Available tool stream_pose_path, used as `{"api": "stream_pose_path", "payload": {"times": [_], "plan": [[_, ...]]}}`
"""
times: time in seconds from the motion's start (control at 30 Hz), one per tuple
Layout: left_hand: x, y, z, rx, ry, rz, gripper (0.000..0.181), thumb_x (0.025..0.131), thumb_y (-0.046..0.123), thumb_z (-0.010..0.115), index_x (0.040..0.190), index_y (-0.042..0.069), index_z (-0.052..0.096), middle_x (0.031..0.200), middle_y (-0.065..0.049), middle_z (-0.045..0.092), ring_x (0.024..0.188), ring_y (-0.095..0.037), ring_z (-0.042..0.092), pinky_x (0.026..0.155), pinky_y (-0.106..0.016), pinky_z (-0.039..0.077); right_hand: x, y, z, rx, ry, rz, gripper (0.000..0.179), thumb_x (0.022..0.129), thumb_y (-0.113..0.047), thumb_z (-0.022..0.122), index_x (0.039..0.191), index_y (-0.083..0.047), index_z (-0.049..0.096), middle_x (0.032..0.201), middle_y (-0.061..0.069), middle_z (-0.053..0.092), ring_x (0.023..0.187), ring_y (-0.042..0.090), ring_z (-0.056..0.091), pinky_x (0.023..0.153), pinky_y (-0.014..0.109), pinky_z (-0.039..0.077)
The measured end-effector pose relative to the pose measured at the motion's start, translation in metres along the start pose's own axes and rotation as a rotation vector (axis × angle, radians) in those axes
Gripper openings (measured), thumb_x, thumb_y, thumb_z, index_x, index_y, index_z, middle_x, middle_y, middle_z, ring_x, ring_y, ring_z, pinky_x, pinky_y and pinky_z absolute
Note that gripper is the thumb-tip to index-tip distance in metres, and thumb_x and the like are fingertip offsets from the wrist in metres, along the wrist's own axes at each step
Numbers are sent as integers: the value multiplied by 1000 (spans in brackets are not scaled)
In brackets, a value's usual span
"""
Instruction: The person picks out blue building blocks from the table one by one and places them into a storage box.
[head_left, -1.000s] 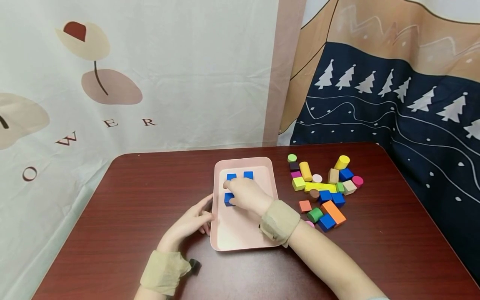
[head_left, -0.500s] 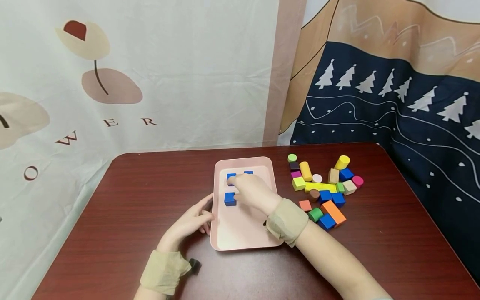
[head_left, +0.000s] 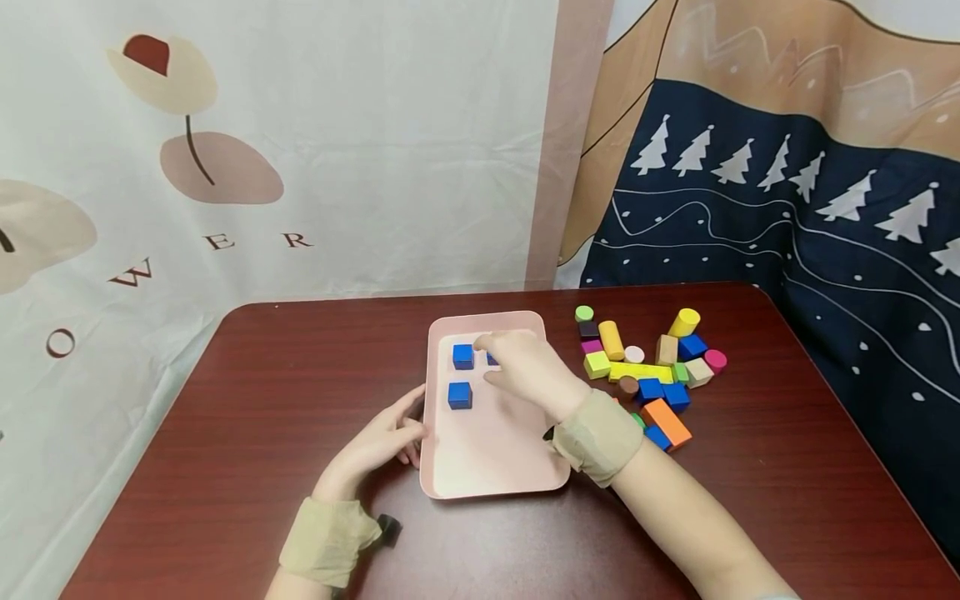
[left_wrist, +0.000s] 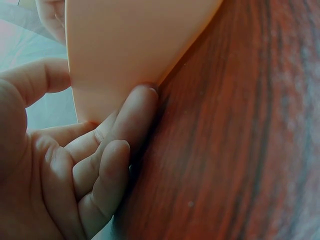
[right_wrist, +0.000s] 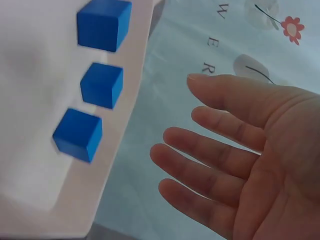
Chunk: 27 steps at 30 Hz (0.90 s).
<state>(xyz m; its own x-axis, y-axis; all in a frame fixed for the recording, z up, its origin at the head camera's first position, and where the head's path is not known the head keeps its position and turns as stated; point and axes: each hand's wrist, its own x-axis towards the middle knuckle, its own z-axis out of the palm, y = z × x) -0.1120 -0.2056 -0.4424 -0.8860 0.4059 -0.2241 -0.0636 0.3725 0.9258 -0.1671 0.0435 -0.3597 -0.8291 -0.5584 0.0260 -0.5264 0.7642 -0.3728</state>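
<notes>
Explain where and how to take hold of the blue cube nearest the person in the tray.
I'd come from above and pinch the blue cube by its left and right faces: it sits flat in the tray with another cube behind it but none beside those faces.

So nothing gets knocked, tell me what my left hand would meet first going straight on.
The tray: the left hand seems to touch its side, so going on would likely push it.

Soft light is filling the head view — pale glare is lying on the table (head_left: pixel 465 542) at lower centre — while both wrist views are looking dimmer and bluish.
</notes>
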Motion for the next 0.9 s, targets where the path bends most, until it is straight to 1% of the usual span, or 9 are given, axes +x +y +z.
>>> {"api": "stream_pose_path", "payload": {"times": [0.13,0.2,0.3,0.43,0.6,0.67,0.77,0.9], "plan": [[1,1,-1,-4,1,-8,72,90,7,55,152,2,17,69,-10,62,53,-32,59,47,-33,47,-8,7,-8,21,33,49,37,86,-21,73,121,-9,65,113,4,66,98,16,62,87,34,50],[1,1,-1,-6,0,-9,72,91,7,55,152,2,17,69,-10,62,53,-33,59,47,-33,47,-11,10,-12,21,48,77,34,88,-21,71,119,-10,66,109,4,67,92,16,63,82,33,52],[1,0,-1,-3,-3,-5,72,91,7,55,152,1,17,69,-10,62,52,-32,60,47,-33,47,-16,14,-17,1,86,95,30,89,-21,69,116,-9,67,105,5,68,86,17,63,76,32,54],[1,0,-1,1,-4,1,72,90,7,55,151,1,18,70,-9,63,52,-29,60,47,-31,47,-25,21,-25,-40,170,78,25,90,-19,68,112,-9,68,98,5,69,79,16,62,67,29,53],[2,-2,0,-5,-3,4,71,91,7,55,152,2,18,70,-9,63,52,-29,60,47,-31,46,-36,35,-33,-71,253,65,26,89,-20,68,112,-6,69,89,5,67,68,16,57,58,27,50],[2,-3,0,-7,-3,3,72,91,8,55,152,2,18,70,-9,63,52,-29,59,47,-31,46,-40,42,-34,-81,278,61,25,89,-20,68,110,-6,69,89,6,67,68,17,56,59,28,51],[2,-4,1,-9,-7,0,72,91,8,55,152,3,17,70,-9,63,53,-29,59,48,-32,47,-46,54,-36,-109,321,54,20,88,-18,69,104,-6,70,92,7,68,73,20,59,67,35,51],[1,-3,0,-17,-6,-1,73,91,8,55,152,3,16,70,-9,62,54,-30,59,50,-33,48,-55,69,-41,-111,349,74,18,87,-16,68,102,-6,70,100,10,67,86,27,62,83,45,47]]}}
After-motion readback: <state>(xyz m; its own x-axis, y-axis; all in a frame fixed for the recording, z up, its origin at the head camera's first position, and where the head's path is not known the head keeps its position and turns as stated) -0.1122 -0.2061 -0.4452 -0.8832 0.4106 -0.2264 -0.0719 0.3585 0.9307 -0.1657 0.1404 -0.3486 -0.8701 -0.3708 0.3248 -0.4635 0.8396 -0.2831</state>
